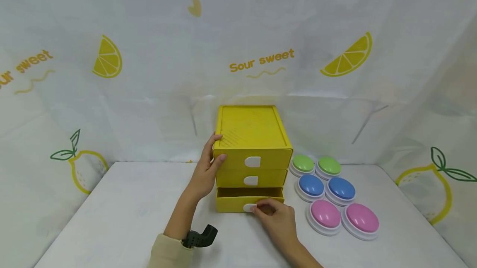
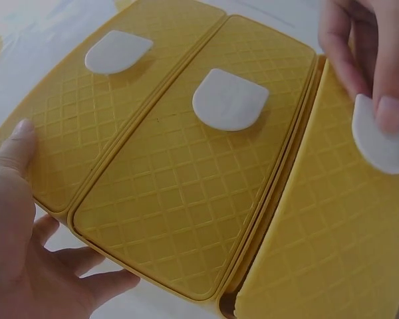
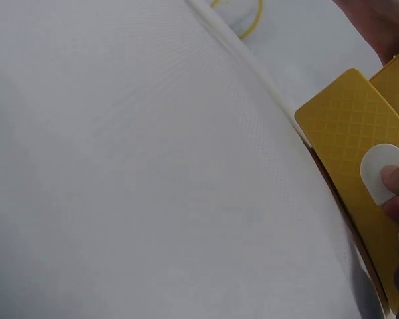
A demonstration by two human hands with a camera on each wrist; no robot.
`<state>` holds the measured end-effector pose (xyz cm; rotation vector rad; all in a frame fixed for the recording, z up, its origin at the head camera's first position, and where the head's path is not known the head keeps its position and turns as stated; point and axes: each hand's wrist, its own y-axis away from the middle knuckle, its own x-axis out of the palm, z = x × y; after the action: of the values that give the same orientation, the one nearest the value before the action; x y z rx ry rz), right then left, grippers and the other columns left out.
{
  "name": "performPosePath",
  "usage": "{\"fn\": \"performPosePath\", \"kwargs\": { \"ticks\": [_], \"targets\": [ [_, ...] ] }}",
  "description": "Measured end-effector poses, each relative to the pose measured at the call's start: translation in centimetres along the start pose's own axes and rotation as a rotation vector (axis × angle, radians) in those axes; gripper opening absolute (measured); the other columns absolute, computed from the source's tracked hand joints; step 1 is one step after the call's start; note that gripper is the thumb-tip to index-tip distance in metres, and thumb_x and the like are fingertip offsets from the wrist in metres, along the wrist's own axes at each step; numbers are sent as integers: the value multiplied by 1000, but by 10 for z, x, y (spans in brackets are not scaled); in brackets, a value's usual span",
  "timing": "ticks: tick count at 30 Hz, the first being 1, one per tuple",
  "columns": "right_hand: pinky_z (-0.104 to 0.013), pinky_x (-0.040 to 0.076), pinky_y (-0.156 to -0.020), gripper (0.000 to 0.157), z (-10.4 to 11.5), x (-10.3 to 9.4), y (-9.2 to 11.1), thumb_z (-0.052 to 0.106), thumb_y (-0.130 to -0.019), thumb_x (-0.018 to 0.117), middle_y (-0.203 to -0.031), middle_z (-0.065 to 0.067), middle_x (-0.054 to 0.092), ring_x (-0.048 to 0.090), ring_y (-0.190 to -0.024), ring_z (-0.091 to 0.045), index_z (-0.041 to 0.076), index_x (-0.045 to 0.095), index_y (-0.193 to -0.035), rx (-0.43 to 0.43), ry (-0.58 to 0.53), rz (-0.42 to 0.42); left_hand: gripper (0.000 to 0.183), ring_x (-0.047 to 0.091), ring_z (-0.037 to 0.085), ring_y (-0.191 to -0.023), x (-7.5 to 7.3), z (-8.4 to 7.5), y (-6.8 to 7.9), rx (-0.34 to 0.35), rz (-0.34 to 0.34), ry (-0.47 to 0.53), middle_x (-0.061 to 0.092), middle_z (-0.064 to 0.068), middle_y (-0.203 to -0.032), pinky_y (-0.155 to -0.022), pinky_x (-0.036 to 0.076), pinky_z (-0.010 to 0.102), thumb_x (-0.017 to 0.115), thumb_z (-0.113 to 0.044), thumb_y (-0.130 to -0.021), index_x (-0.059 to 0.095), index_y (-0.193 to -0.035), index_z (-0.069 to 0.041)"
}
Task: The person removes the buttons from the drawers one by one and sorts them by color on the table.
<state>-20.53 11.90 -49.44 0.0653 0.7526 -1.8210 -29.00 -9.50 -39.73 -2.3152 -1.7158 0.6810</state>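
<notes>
A yellow three-drawer storage box (image 1: 253, 127) stands on the white table against the backdrop. Its bottom drawer (image 1: 232, 205) is pulled partway out; the upper two are closed. On the box's left side, my left hand (image 1: 203, 177) grips the front corner, thumb on the top drawer's face and fingers along the side wall. With thumb and fingers, my right hand (image 1: 277, 220) pinches the white tab handle (image 2: 379, 143) of the bottom drawer. Two more white tabs show on the top drawer (image 2: 60, 119) and middle drawer (image 2: 179, 173). Only a dark strip of the drawer's inside shows.
Right of the box sit several round push buttons in pairs: green buttons (image 1: 329, 165) at the back, blue buttons (image 1: 341, 188) in the middle, pink buttons (image 1: 362, 218) in front. A lemon-print backdrop (image 1: 156, 73) hangs behind. A black band (image 1: 199, 237) circles my left wrist.
</notes>
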Motion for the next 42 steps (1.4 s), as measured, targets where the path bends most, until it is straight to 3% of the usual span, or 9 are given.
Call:
{"fn": "performPosePath", "kwargs": {
  "ticks": [12, 21, 30, 33, 37, 42],
  "targets": [
    [-17, 53, -57, 18, -9, 5, -16, 13, -72, 91, -71, 7, 75, 64, -63, 2, 18, 75, -78, 23, 17, -38, 48, 16, 33, -158, 7, 1, 0, 10, 2, 16, 3, -1, -172, -122, 24, 63, 47, -28, -109, 27, -152, -35],
    [-20, 54, -59, 15, -15, 0, -19, 14, -74, 90, -73, 8, 76, 64, -64, 1, 20, 77, -79, 55, -5, -6, 49, 13, 32, -159, 10, 2, -3, 27, 15, 19, 3, -1, -172, -121, 24, 64, 47, -26, -109, 27, -152, -34],
    [-18, 46, -54, 15, -18, 7, -14, 16, -76, 89, -77, 5, 76, 57, -61, 2, 20, 77, -86, 137, -22, 52, 53, 13, 30, -159, 3, 4, -4, 9, 10, 4, 5, -2, -172, -123, 23, 62, 47, -28, -109, 23, -155, -35],
    [-18, 47, -56, 18, -15, 1, -13, 22, -79, 87, -81, 6, 76, 54, -62, 3, 18, 77, -93, 148, 36, 171, 60, 16, 34, -158, 0, 6, 1, -23, 13, -15, 5, -2, -172, -122, 23, 62, 47, -32, -108, 16, -159, -38],
    [-20, 52, -67, 37, -7, -27, -17, 31, -83, 83, -97, 3, 75, 60, -75, -2, 13, 72, -114, 77, 191, 452, 67, 24, 40, -155, -9, 6, 12, -70, 31, -93, 9, 0, -171, -121, 27, 62, 47, -40, -108, 7, -162, -37],
    [-35, 59, -78, 56, 6, -85, -35, 40, -84, 81, -113, -3, 75, 67, -97, -18, 12, 66, -130, 20, 364, 719, 71, 34, 36, -152, -31, 10, 30, -139, 150, -398, 23, 2, -169, -119, 33, 61, 46, -51, -105, 14, -163, -27]
  ]
}}
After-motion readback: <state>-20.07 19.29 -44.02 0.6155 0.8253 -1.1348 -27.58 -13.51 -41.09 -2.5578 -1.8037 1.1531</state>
